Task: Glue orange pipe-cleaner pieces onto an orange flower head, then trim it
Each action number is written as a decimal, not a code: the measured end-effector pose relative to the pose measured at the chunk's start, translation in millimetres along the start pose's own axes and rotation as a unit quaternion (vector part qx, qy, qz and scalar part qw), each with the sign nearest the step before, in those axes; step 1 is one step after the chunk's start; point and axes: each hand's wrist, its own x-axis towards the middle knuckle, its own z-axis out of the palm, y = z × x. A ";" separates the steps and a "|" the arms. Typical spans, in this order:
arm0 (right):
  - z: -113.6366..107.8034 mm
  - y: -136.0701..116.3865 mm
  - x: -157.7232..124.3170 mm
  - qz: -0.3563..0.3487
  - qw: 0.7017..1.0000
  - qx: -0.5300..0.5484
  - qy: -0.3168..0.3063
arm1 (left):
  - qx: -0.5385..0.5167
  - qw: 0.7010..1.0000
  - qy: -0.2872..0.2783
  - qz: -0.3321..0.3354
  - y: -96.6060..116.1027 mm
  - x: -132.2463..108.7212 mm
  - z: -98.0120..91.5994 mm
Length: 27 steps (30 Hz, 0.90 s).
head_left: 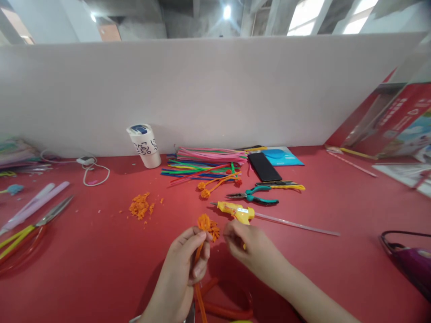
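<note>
orange tuft: the orange tuft (204, 223) is held up in front of the person, low and just left of mid-view; it's treated as the clock centre here, 12 being towards the white partition (215, 94)
orange stem: the orange stem (199, 255) is run down from the tuft through the fingers, towards 6 o'clock
left hand: the left hand (188, 256) is set at 7, with the stem pinched by thumb and fingers right under the tuft
right hand: the right hand (247, 244) is held at about 4, near the tuft, fingers curled in; whether anything's pinched there can't be told
glue gun: the yellow glue gun (239, 211) is laid at 2, its handle partly covered by the right hand; a clear stick is stuck out the back towards 3
pliers: teal-handled pliers (251, 195) are left just past the gun, also at 2
small stuff: orange-stemmed pieces (205, 193) are placed at 12, with a colourful stem pile (208, 155) spread beyond
phone: a black phone (264, 166) is parked around 1 to 2
orange scraps: some orange scraps (139, 205) are heaped at 9 to 10
cup: a white cup (147, 148) is stood upright at 11, by the partition
scissors: scissors (50, 215) are laid far out at 9, on the red table (111, 251)
</note>
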 end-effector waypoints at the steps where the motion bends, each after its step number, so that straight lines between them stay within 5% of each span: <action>1: -4.1 -3.2 -1.1 0.028 0.998 0.051 0.004 | 0.005 1.000 -0.003 -0.011 -1.2 -1.0 0.6; 3: -10.8 -10.3 -2.9 0.098 0.968 0.232 0.006 | 0.025 0.999 -0.006 -0.033 -3.5 -3.3 2.8; 5: -14.9 -17.1 -4.0 0.159 0.897 0.412 0.002 | 0.050 0.998 -0.006 -0.048 -5.2 -5.4 6.0; 7: -16.4 -21.8 -4.1 0.185 0.860 0.476 0.011 | 0.067 0.996 -0.005 -0.056 -6.2 -6.7 9.1; 18: -8.8 -20.8 -1.7 0.187 0.863 0.463 0.077 | 0.090 0.991 -0.021 -0.093 -8.7 -3.5 10.0; 27: -5.7 -21.1 -4.0 0.154 0.917 0.360 0.075 | 0.060 0.994 -0.021 -0.088 -8.1 -6.9 10.0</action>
